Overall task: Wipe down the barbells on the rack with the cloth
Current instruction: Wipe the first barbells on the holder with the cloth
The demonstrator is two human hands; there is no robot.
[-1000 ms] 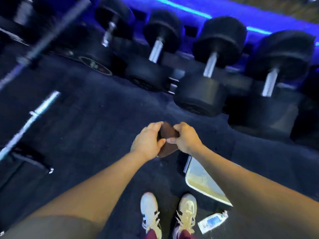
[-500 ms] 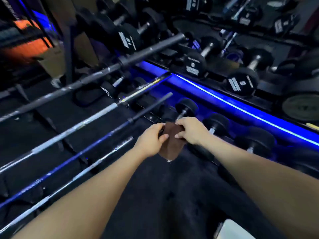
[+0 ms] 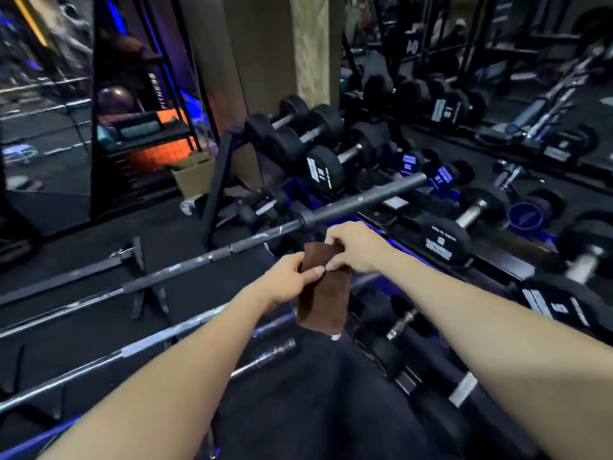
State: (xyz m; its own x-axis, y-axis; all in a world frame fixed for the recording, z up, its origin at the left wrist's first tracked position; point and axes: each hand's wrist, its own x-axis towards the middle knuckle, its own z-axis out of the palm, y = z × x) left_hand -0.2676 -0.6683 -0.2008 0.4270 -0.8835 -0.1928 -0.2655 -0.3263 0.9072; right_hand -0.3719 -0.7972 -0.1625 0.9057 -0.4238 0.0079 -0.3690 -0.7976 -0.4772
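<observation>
A brown cloth (image 3: 323,293) hangs folded in front of me, a small white tag at its bottom edge. My left hand (image 3: 287,280) pinches its left edge and my right hand (image 3: 353,247) pinches its top right corner. Just beyond my hands lies the top barbell (image 3: 348,207), dark grey with a thick sleeve pointing right. Two more barbells run leftward below it: a silver one (image 3: 139,350) and a lower one (image 3: 265,356) with a scuffed end. The cloth touches none of them.
Tiered dumbbell racks (image 3: 441,240) fill the right side, lit by a blue strip. A black upright frame (image 3: 215,190) stands behind the barbells, with a cardboard box (image 3: 194,175) and a mirror wall at the left. Dark floor mat lies under my arms.
My view has swung up from the floor and my shoes to the barbells and dumbbell racks. Both hands kept hold of the cloth, which now hangs more unfolded.
</observation>
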